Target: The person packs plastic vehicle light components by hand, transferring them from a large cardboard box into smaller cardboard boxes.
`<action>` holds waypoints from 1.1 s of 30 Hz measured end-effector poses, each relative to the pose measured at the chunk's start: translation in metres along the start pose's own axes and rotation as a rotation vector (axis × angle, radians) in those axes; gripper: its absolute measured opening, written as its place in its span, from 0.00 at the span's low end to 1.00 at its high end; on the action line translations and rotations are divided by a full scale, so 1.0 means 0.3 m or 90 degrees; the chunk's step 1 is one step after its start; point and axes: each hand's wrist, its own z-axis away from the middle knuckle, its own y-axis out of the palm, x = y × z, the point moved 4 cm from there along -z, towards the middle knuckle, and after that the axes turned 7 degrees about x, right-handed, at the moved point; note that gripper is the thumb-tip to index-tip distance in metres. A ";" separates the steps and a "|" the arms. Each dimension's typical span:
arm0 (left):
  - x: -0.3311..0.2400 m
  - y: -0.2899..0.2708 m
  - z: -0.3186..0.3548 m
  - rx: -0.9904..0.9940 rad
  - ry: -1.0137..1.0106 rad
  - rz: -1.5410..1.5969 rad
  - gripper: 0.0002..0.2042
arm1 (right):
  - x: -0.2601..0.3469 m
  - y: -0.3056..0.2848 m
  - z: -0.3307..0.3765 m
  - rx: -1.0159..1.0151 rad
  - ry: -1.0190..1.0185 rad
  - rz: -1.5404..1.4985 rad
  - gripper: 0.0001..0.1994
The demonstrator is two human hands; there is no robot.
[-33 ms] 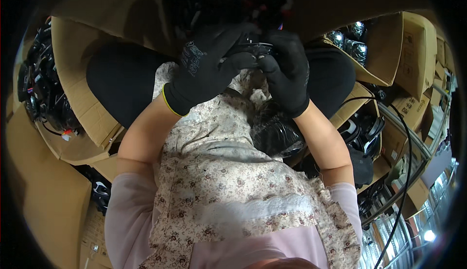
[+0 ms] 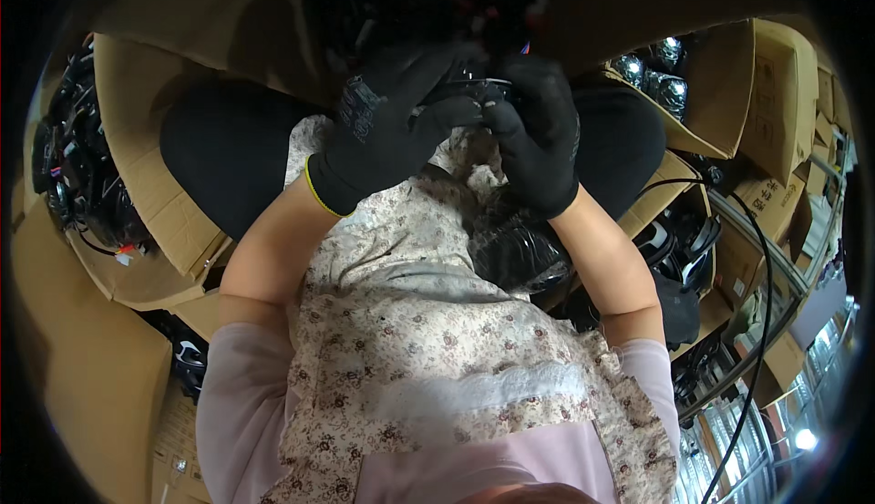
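Two black-gloved hands, left hand (image 2: 392,135) and right hand (image 2: 538,135), at upper centre, sharing one small black part (image 2: 469,94). Three open cardboard boxes: left box (image 2: 137,203), upper-right box (image 2: 729,94), right box (image 2: 665,203).

Small dark part (image 2: 474,94) behind gloved hands

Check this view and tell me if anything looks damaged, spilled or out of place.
Nothing stands out. The left hand and right hand, both in black gloves, meet on a small dark part above the lap. The cardboard boxes around the person hold dark parts and look intact; nothing appears spilled.
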 end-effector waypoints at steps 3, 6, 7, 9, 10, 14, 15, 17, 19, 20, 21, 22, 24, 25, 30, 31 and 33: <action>-0.043 -0.011 -0.013 -0.031 0.085 -0.079 0.24 | 0.003 -0.009 0.005 -0.021 0.011 0.033 0.16; -0.053 -0.025 -0.015 -0.016 0.133 -0.171 0.24 | 0.023 -0.025 -0.017 0.016 -0.063 0.064 0.15; -0.053 -0.024 -0.017 -0.012 0.133 -0.171 0.24 | 0.035 -0.026 -0.015 0.018 -0.093 0.064 0.15; -0.083 -0.026 -0.014 -0.065 0.267 -0.282 0.24 | 0.045 -0.030 -0.007 0.017 -0.121 0.062 0.15; -0.089 -0.032 -0.019 -0.063 0.267 -0.282 0.24 | 0.046 -0.032 -0.010 0.027 -0.143 0.082 0.15; -0.084 -0.026 -0.016 -0.030 0.265 -0.278 0.23 | 0.053 -0.020 -0.004 0.029 -0.193 0.123 0.16; -0.077 -0.021 -0.011 -0.044 0.264 -0.285 0.23 | 0.051 -0.017 -0.006 0.031 -0.191 0.124 0.16; -0.082 -0.008 -0.021 -0.033 0.264 -0.285 0.23 | 0.060 -0.030 -0.005 0.001 -0.182 0.130 0.16; -0.076 0.002 -0.026 -0.024 0.262 -0.278 0.22 | 0.063 -0.026 -0.006 -0.011 -0.160 0.123 0.16; -0.070 -0.002 -0.025 -0.048 0.260 -0.272 0.22 | 0.063 -0.023 -0.007 -0.021 -0.144 0.117 0.16; -0.068 -0.007 -0.024 -0.071 0.257 -0.266 0.22 | 0.061 -0.026 -0.010 -0.034 -0.137 0.086 0.16; -0.077 -0.014 -0.029 -0.070 0.258 -0.266 0.22 | 0.058 -0.032 -0.014 -0.035 -0.136 0.087 0.16; -0.110 -0.028 -0.048 -0.005 0.247 -0.321 0.20 | 0.071 -0.043 -0.023 0.014 -0.212 0.145 0.15; -0.111 -0.033 -0.044 -0.002 0.251 -0.326 0.20 | 0.075 -0.048 -0.024 0.009 -0.215 0.145 0.15; -0.013 -0.036 -0.028 0.005 0.038 0.123 0.25 | 0.064 -0.070 -0.011 0.006 -0.123 0.138 0.14; 0.026 -0.071 -0.054 0.038 0.073 0.426 0.30 | 0.021 -0.072 0.001 0.017 -0.074 0.036 0.13; 0.135 -0.105 -0.101 -0.032 0.058 0.213 0.30 | -0.014 -0.063 0.023 -0.002 0.046 -0.189 0.10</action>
